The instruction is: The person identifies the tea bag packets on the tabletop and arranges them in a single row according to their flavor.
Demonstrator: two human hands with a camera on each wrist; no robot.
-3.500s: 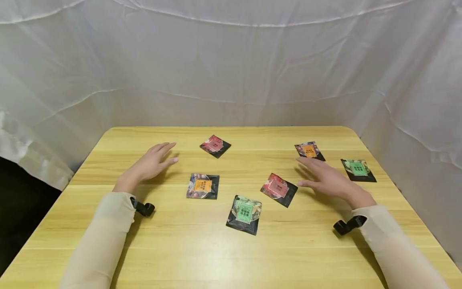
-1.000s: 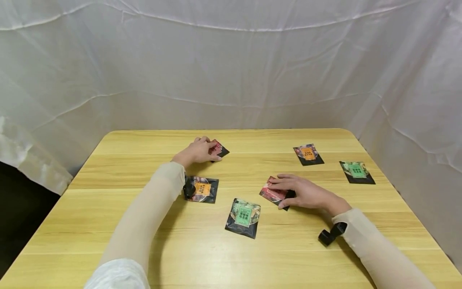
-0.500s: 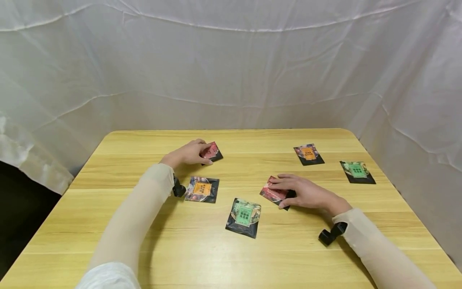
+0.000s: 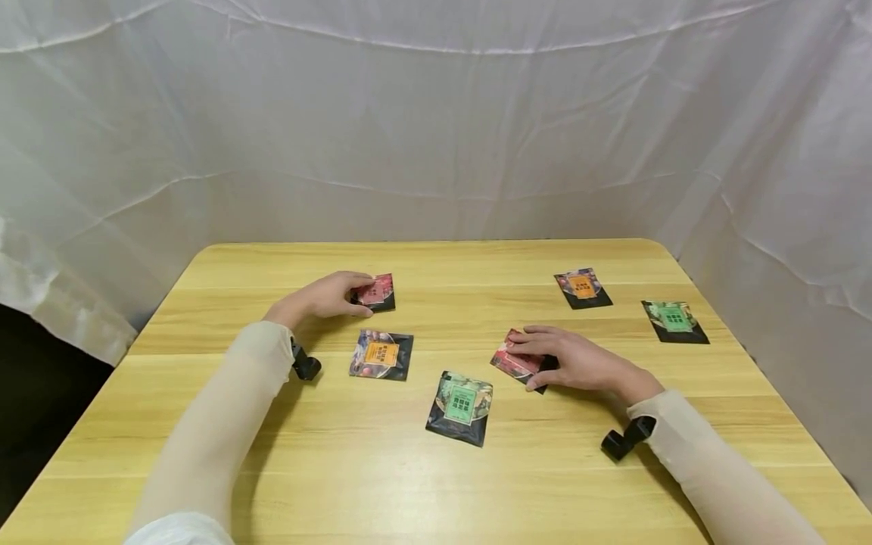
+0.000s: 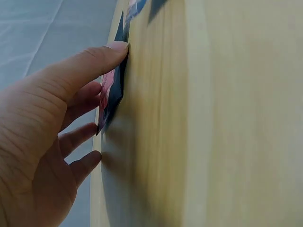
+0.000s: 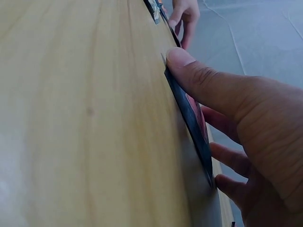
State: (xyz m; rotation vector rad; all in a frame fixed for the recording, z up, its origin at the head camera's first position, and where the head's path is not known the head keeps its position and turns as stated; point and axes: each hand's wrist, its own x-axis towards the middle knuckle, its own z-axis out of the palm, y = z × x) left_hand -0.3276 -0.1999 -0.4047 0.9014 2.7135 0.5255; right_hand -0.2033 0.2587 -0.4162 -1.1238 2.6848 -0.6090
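table of pale wood: left hand pinches the farther red packet, at back left; right hand lies over the nearer red packet, right of centre; cannot tell if it pinches.

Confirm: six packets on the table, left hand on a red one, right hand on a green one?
Not quite: the head view shows the right hand on a red packet, not a green one. The rest stands.
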